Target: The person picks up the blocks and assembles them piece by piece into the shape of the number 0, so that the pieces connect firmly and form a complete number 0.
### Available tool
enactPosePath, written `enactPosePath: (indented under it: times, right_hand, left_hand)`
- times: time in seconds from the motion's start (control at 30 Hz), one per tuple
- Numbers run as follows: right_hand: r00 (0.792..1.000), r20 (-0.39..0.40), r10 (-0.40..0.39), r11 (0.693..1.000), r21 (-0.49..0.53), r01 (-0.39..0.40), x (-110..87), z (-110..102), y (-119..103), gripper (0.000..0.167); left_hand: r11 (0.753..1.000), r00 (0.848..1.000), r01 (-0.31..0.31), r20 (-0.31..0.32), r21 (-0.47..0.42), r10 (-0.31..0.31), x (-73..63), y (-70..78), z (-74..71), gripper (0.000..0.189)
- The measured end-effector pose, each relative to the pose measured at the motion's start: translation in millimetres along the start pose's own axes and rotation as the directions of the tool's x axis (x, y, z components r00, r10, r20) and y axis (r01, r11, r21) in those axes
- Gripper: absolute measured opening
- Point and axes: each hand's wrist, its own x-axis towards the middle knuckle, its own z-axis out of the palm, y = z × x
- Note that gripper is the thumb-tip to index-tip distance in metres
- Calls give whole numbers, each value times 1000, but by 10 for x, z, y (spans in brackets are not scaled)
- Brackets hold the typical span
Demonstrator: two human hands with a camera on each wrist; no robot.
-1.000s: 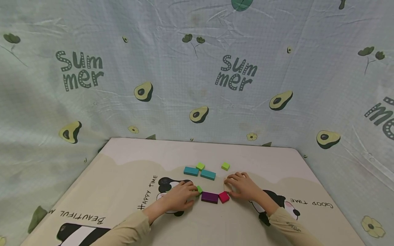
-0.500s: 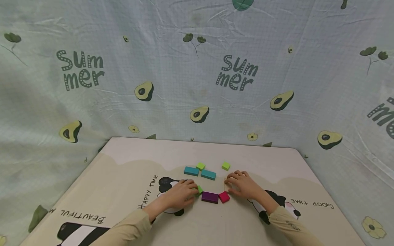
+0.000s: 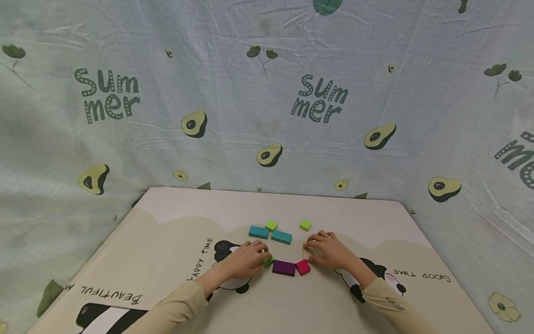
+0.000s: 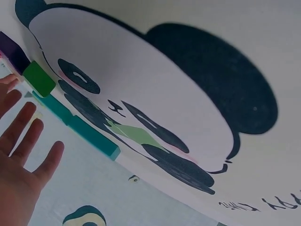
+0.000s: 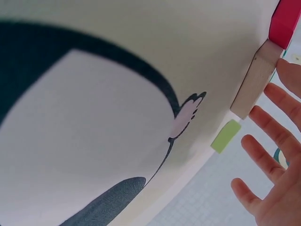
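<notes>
My left hand (image 3: 250,260) lies flat on the mat with its fingertips against a small green block (image 3: 268,261). That block sits just left of a purple block (image 3: 284,267) and a pink block (image 3: 303,267). In the left wrist view the left hand (image 4: 21,150) has straight, spread fingers beside the green block (image 4: 39,78). My right hand (image 3: 327,250) rests with its fingers over a pale wooden block (image 3: 307,253) behind the pink one. The right wrist view shows the right hand (image 5: 270,155) with straight fingers next to the wooden block (image 5: 254,84) and the pink block (image 5: 284,23).
Two teal blocks (image 3: 259,232) (image 3: 281,237) and two green cubes (image 3: 271,225) (image 3: 305,225) lie just beyond the hands. The panda-print mat (image 3: 167,241) stretches to both sides. A patterned cloth backdrop (image 3: 267,116) rises right behind its far edge.
The green block under my left fingertips has slid slightly nearer, toward the purple block's left end. My right hand has hardly moved.
</notes>
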Motion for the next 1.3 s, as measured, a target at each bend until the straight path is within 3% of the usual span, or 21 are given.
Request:
enactPosePath:
  times: [0.33, 0.53, 0.7, 0.87, 1.13, 1.3]
  right_hand:
    - [1000, 18, 17, 999, 27, -17, 2, -14, -22, 30]
    - [999, 24, 29, 999, 41, -30, -2, -37, -44, 30]
    - [999, 27, 40, 999, 35, -41, 0, -10, -24, 31]
    - [1000, 11, 28, 999, 30, -28, 1, 10, -5, 30]
    - [995, -88, -50, 998, 26, 53, -17, 0, -17, 31]
    - [1000, -21, 0, 999, 52, 1, -2, -12, -13, 30]
  left_hand:
    - [999, 996, 5, -91, -43, -8, 15, -113, 17, 23]
    - [995, 992, 71, -101, -70, -78, 19, -215, -4, 25]
    - [990, 983, 139, -115, -29, -142, 19, -333, 16, 27]
    - [976, 969, 217, -124, 25, -212, 49, -430, 38, 30]
    - [936, 939, 336, -118, 107, -324, 107, -517, 60, 33]
    - [933, 932, 344, -163, 106, -325, 126, -581, 89, 34]
